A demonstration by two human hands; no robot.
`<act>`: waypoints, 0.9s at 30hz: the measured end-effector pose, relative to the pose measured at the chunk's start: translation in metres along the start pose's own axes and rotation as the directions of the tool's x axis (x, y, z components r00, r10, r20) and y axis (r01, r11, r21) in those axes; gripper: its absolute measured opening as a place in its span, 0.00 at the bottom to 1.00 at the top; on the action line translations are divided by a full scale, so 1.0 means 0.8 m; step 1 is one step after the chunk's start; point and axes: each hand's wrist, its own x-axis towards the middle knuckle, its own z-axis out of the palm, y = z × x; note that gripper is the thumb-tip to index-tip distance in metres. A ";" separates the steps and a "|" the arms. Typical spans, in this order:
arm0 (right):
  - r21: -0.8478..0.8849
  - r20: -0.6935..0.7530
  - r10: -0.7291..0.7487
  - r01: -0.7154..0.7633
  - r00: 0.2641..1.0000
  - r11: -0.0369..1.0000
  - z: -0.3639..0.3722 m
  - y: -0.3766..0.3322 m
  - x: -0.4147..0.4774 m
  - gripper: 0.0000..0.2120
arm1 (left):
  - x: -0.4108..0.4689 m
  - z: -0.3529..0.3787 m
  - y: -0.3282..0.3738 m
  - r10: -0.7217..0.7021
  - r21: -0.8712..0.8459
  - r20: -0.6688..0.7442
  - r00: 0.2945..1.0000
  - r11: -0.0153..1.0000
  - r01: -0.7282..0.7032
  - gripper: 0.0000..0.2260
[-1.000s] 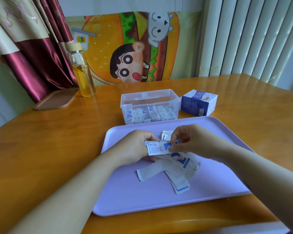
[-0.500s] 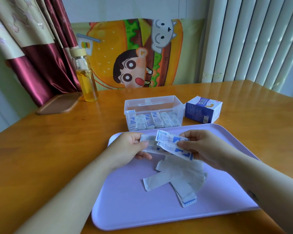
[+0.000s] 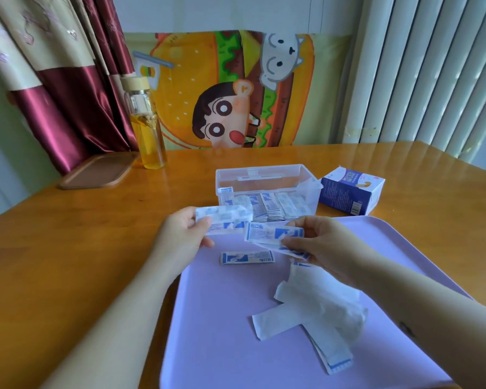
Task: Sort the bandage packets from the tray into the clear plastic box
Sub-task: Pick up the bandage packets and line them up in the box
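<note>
**Two hands, two bundles of packets**

The left hand pinches white, blue-printed bandage packets over the far-left corner of the tray. The right hand has its fingers clamped on a second bundle. One packet lies flat nearby, and a blank-side-up pile sits mid-tray. More stand in the clear plastic box.

Soft daylight through the blinds — glare on the table, wide-angle edges bowed.
</note>
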 end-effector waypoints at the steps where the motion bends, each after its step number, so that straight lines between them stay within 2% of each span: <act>1: -0.152 -0.012 -0.048 0.045 0.999 0.987 0.007 -0.001 0.005 0.04 | 0.002 -0.005 -0.004 0.001 0.022 -0.054 0.999 1.000 0.000 0.07; 3: -0.406 0.011 -0.135 0.128 0.991 0.905 0.020 -0.004 0.014 0.04 | 0.004 -0.012 -0.009 0.006 0.062 -0.136 0.991 0.998 0.003 0.07; 5: -0.507 0.062 -0.158 0.168 0.985 0.845 0.035 -0.008 0.023 0.05 | 0.006 -0.015 -0.011 0.019 0.088 -0.171 0.985 0.996 -0.004 0.07; 9: -0.600 0.040 -0.228 0.206 0.973 0.773 0.041 -0.011 0.037 0.05 | 0.009 -0.013 -0.015 0.058 0.161 -0.153 0.987 0.986 -0.033 0.08; 13: -0.562 0.052 -0.228 0.217 0.972 0.798 0.038 -0.010 0.031 0.05 | 0.011 -0.012 -0.015 0.075 0.159 -0.172 0.982 0.986 -0.048 0.10; 16: -0.696 0.057 -0.249 0.217 0.967 0.685 0.037 -0.003 0.027 0.08 | 0.010 -0.009 -0.015 0.085 0.140 -0.169 0.982 0.988 -0.062 0.08; 17: -0.695 0.042 -0.263 0.217 0.964 0.685 0.037 -0.006 0.026 0.09 | 0.009 -0.008 -0.015 0.092 0.114 -0.155 0.984 0.991 -0.074 0.07; 19: -0.558 0.023 -0.237 0.209 0.971 0.803 0.035 -0.016 0.028 0.13 | 0.005 -0.005 -0.012 0.098 0.045 -0.104 0.990 0.995 -0.093 0.07; 21: -0.406 0.046 -0.178 0.181 0.983 0.895 0.037 -0.025 0.028 0.10 | 0.000 0.001 -0.008 0.097 -0.052 -0.026 0.995 0.994 -0.098 0.09; 24: -0.396 0.074 -0.176 0.191 0.982 0.898 0.041 -0.023 0.027 0.05 | -0.008 0.010 -0.003 0.092 -0.165 0.059 0.994 0.983 -0.081 0.09; 27: -0.415 0.035 -0.160 0.160 0.986 0.896 0.037 -0.017 0.026 0.03 | -0.007 0.006 -0.005 0.092 -0.153 -0.010 0.996 0.984 -0.092 0.09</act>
